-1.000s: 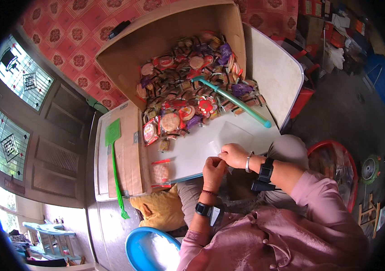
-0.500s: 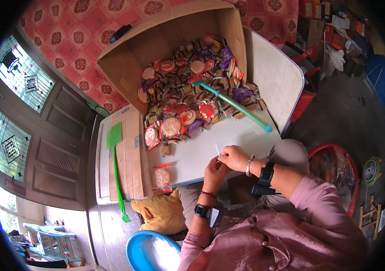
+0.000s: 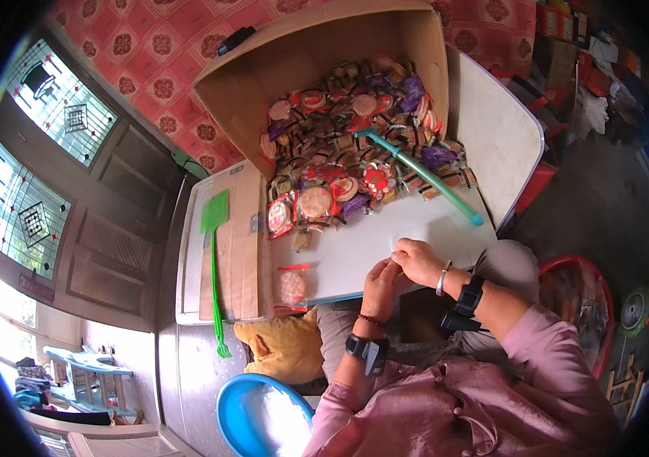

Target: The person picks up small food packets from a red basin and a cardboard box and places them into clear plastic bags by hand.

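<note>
Both my hands meet over the near edge of the white table (image 3: 370, 255). My right hand (image 3: 420, 263) pinches a thin clear plastic bag (image 3: 408, 232), which is faint against the white top. My left hand (image 3: 379, 288) is closed right beside it, fingertips touching the right hand's; the bag's edge seems to run between them, partly hidden. Left of the hands lies a clear packet with a red edge holding a round pale cracker (image 3: 292, 286). Beyond them is a heap of small wrapped snacks (image 3: 340, 152), spilling from a cardboard box (image 3: 241, 72) on its side.
A green tube-like stick (image 3: 431, 179) rests across the heap. A green fly swatter (image 3: 215, 213) lies on flat cardboard (image 3: 241, 259) at the left. Below stand a blue basin (image 3: 233, 407) and a yellow cushion (image 3: 282, 354); a red basin (image 3: 606, 305) is at my right.
The view has turned slightly left, so everything sits further right in it. My hands stay together at the clear bag, with little change in their grip.
</note>
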Available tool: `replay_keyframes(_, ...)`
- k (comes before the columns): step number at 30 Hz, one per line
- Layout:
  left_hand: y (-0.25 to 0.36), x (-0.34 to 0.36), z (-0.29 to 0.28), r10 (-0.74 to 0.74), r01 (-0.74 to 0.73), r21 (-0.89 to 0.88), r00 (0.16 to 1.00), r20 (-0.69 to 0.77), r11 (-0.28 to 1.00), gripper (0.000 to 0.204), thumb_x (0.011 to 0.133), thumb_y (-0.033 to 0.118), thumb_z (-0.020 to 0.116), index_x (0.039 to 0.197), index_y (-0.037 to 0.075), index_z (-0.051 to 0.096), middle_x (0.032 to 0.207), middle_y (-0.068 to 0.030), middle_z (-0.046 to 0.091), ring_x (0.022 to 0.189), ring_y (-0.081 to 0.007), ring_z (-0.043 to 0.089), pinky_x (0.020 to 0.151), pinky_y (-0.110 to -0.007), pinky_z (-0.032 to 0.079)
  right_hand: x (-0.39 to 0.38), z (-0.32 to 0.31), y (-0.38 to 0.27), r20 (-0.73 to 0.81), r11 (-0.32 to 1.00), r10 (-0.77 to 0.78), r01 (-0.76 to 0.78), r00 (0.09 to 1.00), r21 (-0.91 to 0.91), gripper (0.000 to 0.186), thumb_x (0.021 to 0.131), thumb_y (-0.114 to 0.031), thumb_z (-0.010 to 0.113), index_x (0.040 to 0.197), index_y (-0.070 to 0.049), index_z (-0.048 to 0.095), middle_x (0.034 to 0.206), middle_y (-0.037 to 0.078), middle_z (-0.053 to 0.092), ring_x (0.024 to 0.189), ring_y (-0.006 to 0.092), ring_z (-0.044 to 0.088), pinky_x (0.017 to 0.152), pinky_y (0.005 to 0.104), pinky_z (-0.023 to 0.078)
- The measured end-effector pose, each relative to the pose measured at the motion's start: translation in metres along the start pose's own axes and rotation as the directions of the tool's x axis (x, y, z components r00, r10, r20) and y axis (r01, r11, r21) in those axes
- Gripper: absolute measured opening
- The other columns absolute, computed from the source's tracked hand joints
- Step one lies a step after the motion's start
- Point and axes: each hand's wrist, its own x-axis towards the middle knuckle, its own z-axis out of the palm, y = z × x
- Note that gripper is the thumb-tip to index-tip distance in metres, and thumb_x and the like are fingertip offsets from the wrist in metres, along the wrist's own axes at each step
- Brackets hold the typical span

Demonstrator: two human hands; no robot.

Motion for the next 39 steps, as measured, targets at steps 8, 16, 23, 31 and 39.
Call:
replay_keyframes(8,0.004,0.0,-0.001,-0.151,0.13,-0.275,0.987,-0.056,0.953,0.017,0.093,0.014,0.053,0.1,0.0,0.06,0.094,-0.0051,0.063,0.08,-0.0138,0.062,0.069,-0.025,0.051,0.003,-0.006,-0.006,0.026,0.999,0.01,-0.011,1.0,0.041,0.02,0.085,-0.02,0.058,0.082,0.0,0.059,0.078,0.021,0.063,0.074,0.0375,0.062,0.065,0.0426,0.048)
replay_keyframes(16,-0.001,0.003,-0.008,-0.103,0.064,-0.235,0.982,-0.159,0.97,0.016,0.091,0.013,0.053,0.099,0.0,0.057,0.096,-0.0086,0.063,0.085,-0.0194,0.064,0.073,-0.034,0.057,0.002,-0.01,-0.009,0.003,0.998,0.024,-0.024,1.0,0.051,0.018,0.082,-0.018,0.06,0.079,0.0,0.059,0.072,0.019,0.062,0.069,0.0365,0.062,0.063,0.0416,0.048)
replay_keyframes(23,0.0,0.01,-0.004,0.375,-0.145,0.717,0.911,-0.173,0.682,0.02,0.084,0.007,0.061,0.101,0.001,0.055,0.066,-0.0061,0.059,0.057,-0.0142,0.057,0.053,-0.028,0.045,0.001,-0.008,-0.011,-0.013,0.99,0.087,-0.085,0.996,0.112,0.018,0.078,-0.018,0.061,0.077,0.0,0.059,0.071,0.019,0.063,0.069,0.0365,0.063,0.062,0.0419,0.049)
replay_keyframes(31,-0.021,0.029,-0.013,0.375,-0.207,0.619,0.914,-0.153,0.758,0.024,0.083,0.004,0.06,0.107,0.006,0.057,0.06,-0.0036,0.055,0.052,-0.0134,0.052,0.05,-0.03,0.043,0.002,-0.01,-0.005,-0.04,0.979,0.062,-0.068,0.997,-0.191,0.02,0.081,-0.02,0.059,0.076,-0.001,0.06,0.076,0.021,0.064,0.075,0.0408,0.062,0.067,0.0478,0.049)
replay_keyframes(39,-0.004,0.053,-0.061,0.089,0.008,0.381,0.967,-0.238,0.925,0.017,0.087,0.008,0.056,0.103,0.003,0.059,0.073,-0.0014,0.058,0.058,-0.0093,0.053,0.05,-0.024,0.042,0.0,-0.013,-0.011,-0.243,0.979,-0.065,0.015,0.968,-0.204,0.02,0.084,-0.018,0.061,0.076,-0.001,0.055,0.072,0.018,0.061,0.07,0.0385,0.06,0.062,0.0451,0.047)
